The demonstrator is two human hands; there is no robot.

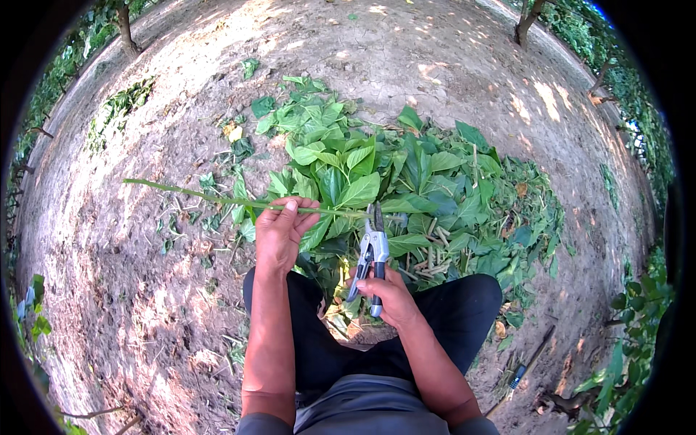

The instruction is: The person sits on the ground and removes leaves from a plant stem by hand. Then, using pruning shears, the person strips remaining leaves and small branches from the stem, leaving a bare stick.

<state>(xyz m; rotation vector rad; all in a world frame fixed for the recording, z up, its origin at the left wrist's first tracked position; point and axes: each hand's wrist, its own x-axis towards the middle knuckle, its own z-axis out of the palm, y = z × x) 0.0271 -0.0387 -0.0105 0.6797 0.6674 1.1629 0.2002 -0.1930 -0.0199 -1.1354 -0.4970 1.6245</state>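
Note:
My left hand (281, 230) pinches a long green stem (185, 191) between thumb and fingers. The stem lies nearly level, its bare end off to the left and its other end at the pruner blades. My right hand (390, 293) is wrapped round the grey and black handles of a pair of pruning shears (373, 250), which point away from me. Their jaws meet the stem's right end; whether they have cut through I cannot tell. Just beyond both hands is a heap of broad green leaves (362, 163).
Short cut stem pieces (435, 257) lie on the heap's near right side. A thin dark-handled tool (529, 359) rests on the soil to my right. More leaves (119, 109) lie at the far left. Tree trunks (125, 32) stand at the back.

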